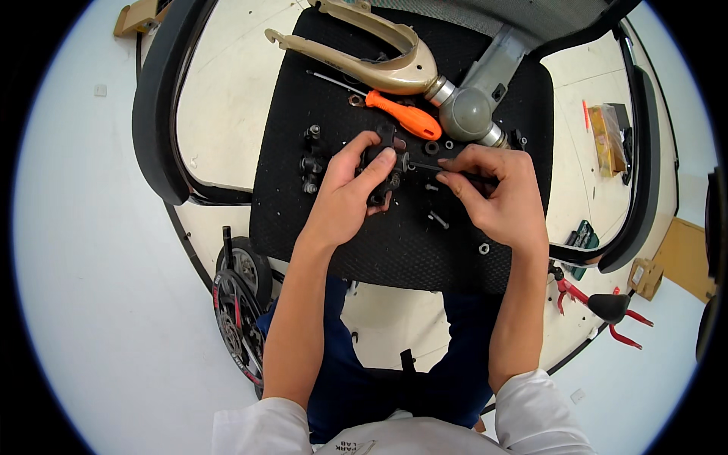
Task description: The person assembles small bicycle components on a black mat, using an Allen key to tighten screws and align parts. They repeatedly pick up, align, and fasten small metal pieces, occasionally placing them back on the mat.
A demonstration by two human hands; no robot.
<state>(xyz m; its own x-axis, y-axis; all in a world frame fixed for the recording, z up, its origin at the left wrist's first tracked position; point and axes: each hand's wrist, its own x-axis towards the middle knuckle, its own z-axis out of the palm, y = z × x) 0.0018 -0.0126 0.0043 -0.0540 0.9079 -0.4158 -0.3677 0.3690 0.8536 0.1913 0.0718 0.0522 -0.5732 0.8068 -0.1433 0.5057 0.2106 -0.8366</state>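
On the black chair seat (349,254), my left hand (343,199) is closed around a black mechanical part (387,140), which looks like a bicycle brake caliper. Its thumb presses on the part's top. My right hand (506,193) pinches a thin dark rod-like tool (426,166), whose tip meets a round silver piece (406,161) on the part's right side. The tool's other end is hidden in the palm. Below it lie loose bolts (438,220) and a nut (484,249). Another black part with bolts (309,164) rests left of my left hand.
An orange-handled screwdriver (406,114) lies beyond my hands, below a gold bicycle fork (379,72) joined to a grey tube (493,64). Armrests (155,114) flank the seat. Wheeled bicycle parts (241,303) stand at the left, a red frame part (580,296) at the right.
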